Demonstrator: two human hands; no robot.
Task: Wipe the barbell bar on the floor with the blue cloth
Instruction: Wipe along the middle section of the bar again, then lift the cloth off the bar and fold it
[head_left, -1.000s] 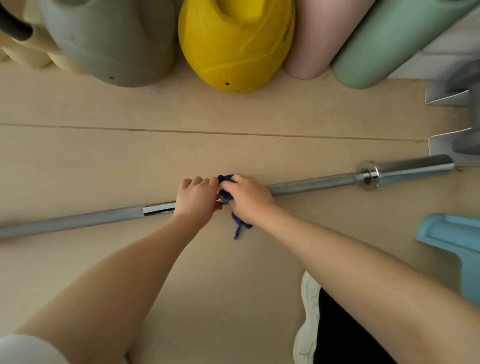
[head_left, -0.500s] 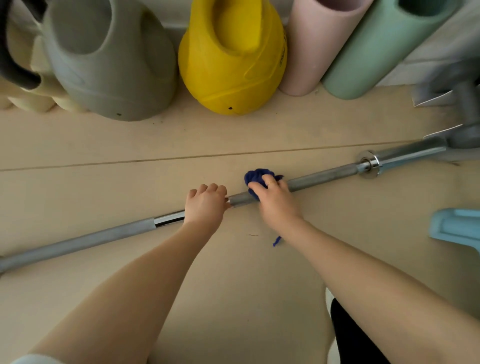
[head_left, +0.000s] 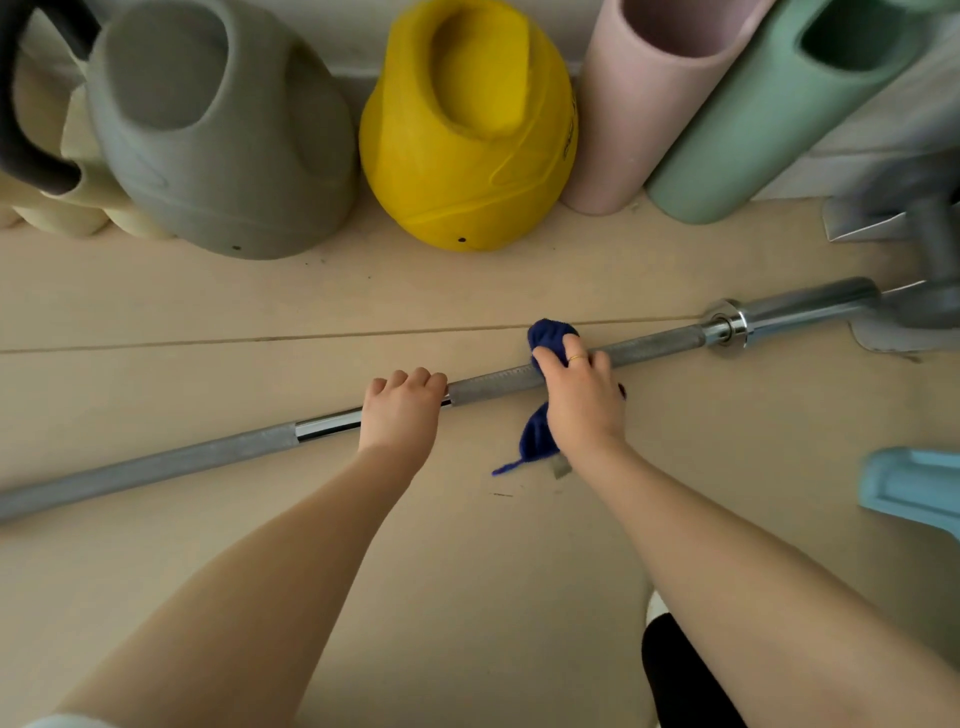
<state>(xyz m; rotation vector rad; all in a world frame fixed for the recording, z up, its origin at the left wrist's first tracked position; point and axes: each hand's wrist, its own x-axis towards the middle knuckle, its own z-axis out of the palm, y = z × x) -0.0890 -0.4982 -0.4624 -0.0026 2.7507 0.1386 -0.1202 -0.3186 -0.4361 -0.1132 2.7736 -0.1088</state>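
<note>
The bar (head_left: 208, 457) lies on the floor (head_left: 467, 571), its long axis running from low left up to the sleeve (head_left: 800, 306) at right. The left hand (head_left: 400, 415) curls closed around its middle. Just right, the right hand (head_left: 584, 400) clamps the cloth (head_left: 550, 335) around the bar. Kettlebells (head_left: 467, 156) stand beyond; bare floor lies nearer.

Head-worn view, steeply down, floor (head_left: 260, 519) close.

Floor (head_left: 260, 545) w/ barbell bar (head_left: 156, 462), kettlebells (head_left: 467, 156)
</note>
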